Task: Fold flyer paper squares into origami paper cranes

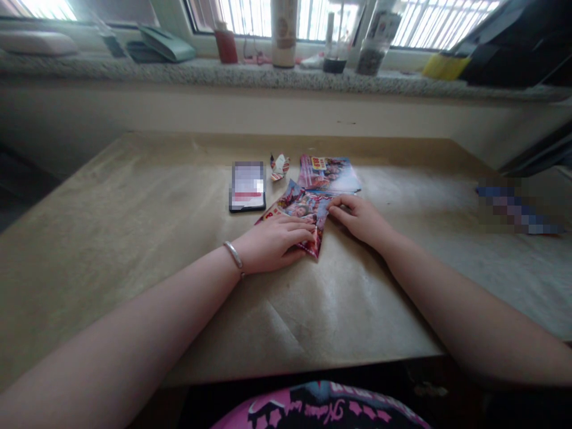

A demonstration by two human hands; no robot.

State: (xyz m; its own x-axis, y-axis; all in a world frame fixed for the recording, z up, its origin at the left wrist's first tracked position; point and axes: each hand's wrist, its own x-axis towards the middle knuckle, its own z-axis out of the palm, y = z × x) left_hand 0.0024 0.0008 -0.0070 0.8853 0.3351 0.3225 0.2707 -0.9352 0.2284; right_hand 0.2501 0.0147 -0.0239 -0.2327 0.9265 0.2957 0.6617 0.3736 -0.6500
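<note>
A colourful printed sheet of paper (295, 205), its outline angular as though folded, lies on the table in front of me. My left hand (281, 238) rests flat across its lower part, fingers stretched out, and covers some of the print. At the paper's right edge is my right hand (353, 214), its fingers bent and pressed together, with thumb and forefinger at the edge. Just behind, a stack of similar printed sheets (333, 174) carries a yellow price label. To the left stand a small folded paper piece (279, 167) and a phone-like device (247, 187) with a blurred, lit screen.
A brownish cover lies over the table (201, 333). At the far right is a blurred blue and pink strip (513, 208). Along the stone windowsill (250, 72) stand a red container (226, 44), bottles and jars, with a dark bag (518, 47) at the right.
</note>
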